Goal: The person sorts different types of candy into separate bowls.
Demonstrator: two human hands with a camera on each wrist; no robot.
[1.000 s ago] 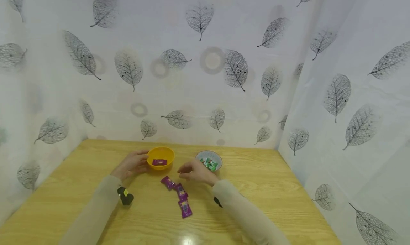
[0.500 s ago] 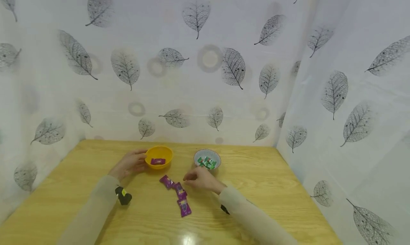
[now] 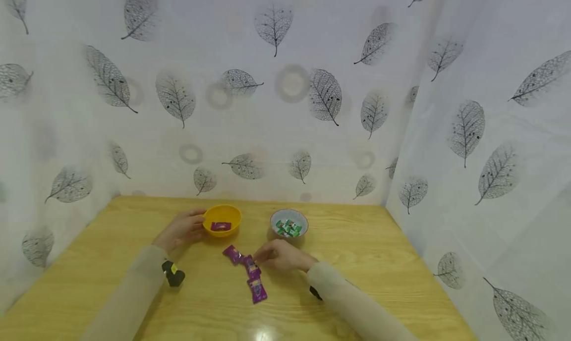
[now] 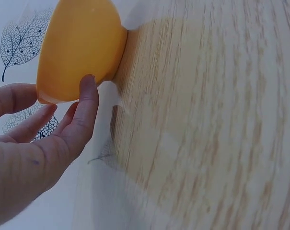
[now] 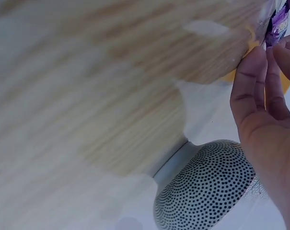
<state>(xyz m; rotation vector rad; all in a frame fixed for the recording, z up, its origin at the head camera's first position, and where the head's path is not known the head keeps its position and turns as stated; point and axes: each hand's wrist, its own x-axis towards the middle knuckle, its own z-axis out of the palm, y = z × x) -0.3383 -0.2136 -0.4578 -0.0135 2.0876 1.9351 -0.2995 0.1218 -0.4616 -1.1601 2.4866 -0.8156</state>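
My left hand (image 3: 180, 230) holds the side of a small yellow bowl (image 3: 232, 214). In the left wrist view the thumb meets the rim of this bowl (image 4: 82, 43) and the fingertips lie against its outside. One purple-wrapped candy (image 3: 220, 226) is inside. My right hand (image 3: 285, 255) has its fingertips at the right edge of the middle purple candy (image 3: 252, 267) on the table. The right wrist view shows the thumb and fingers close to a purple wrapper (image 5: 280, 23), slightly apart. Two more purple candies lie beside it, one upper left (image 3: 233, 255), one below (image 3: 257, 290).
Behind my right hand stands a patterned bowl (image 3: 277, 216) with several green-wrapped candies (image 3: 289, 228); its dotted outside (image 5: 204, 187) is close to the wrist. The wooden table (image 3: 357, 261) ends at a leaf-print curtain (image 3: 276, 128) at the back and right.
My right hand has drawn away from the patterned bowl and come down to the middle purple candy. The left hand stays at the yellow bowl.
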